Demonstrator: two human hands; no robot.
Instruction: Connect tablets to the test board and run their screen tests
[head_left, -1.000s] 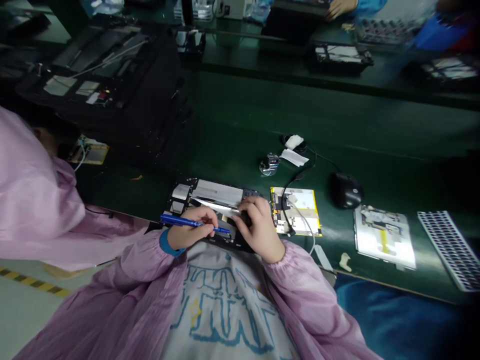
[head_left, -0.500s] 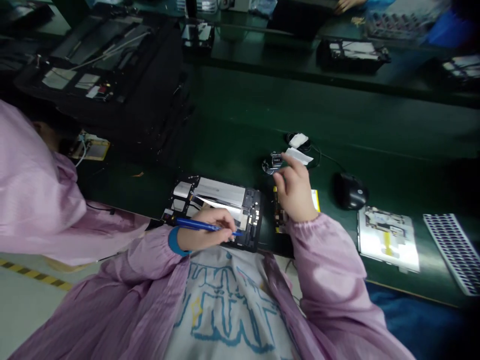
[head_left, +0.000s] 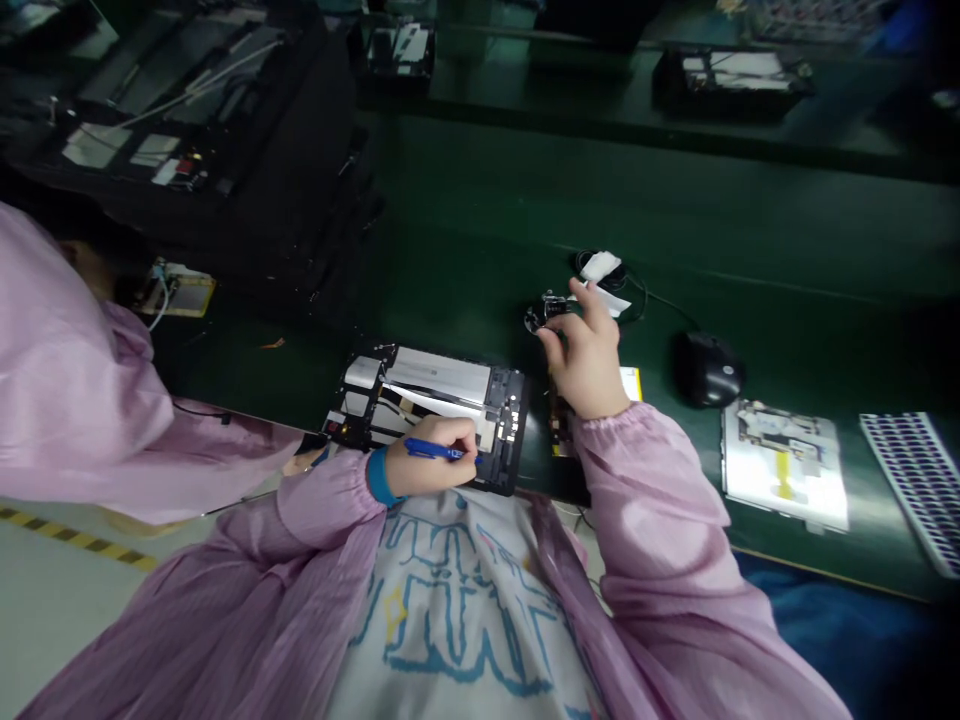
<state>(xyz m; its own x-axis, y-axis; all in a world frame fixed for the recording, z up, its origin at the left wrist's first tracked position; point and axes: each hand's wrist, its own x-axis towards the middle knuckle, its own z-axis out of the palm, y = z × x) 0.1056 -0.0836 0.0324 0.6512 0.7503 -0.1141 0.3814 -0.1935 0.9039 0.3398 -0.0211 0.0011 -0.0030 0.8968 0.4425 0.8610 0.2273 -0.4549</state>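
My left hand [head_left: 439,455] is closed around a blue pen [head_left: 431,449], whose tip points right over the near edge of an opened tablet-like device [head_left: 510,395]. Silver panels, black cables and small boards show inside the device. To the right, my right hand [head_left: 589,360] reaches forward with thumb and forefinger apart. Between and just beyond those fingertips lies a small black-and-silver part [head_left: 553,303]; whether the fingers touch it I cannot tell. Under my right wrist, a yellow-edged board [head_left: 561,437] is partly hidden.
A black mouse [head_left: 709,370], a silver plate with circuitry [head_left: 784,465] and a white-framed grid [head_left: 911,480] lie right. A coiled black cable [head_left: 600,268] is beyond my right hand. Stacked black units [head_left: 300,200] rise at left, beside a co-worker's pink sleeve [head_left: 82,400].
My right hand has shifted slightly forward and left, closer to the small part. My left hand has moved a little right and the pen has swung, showing less of its length. The view has shifted slightly.
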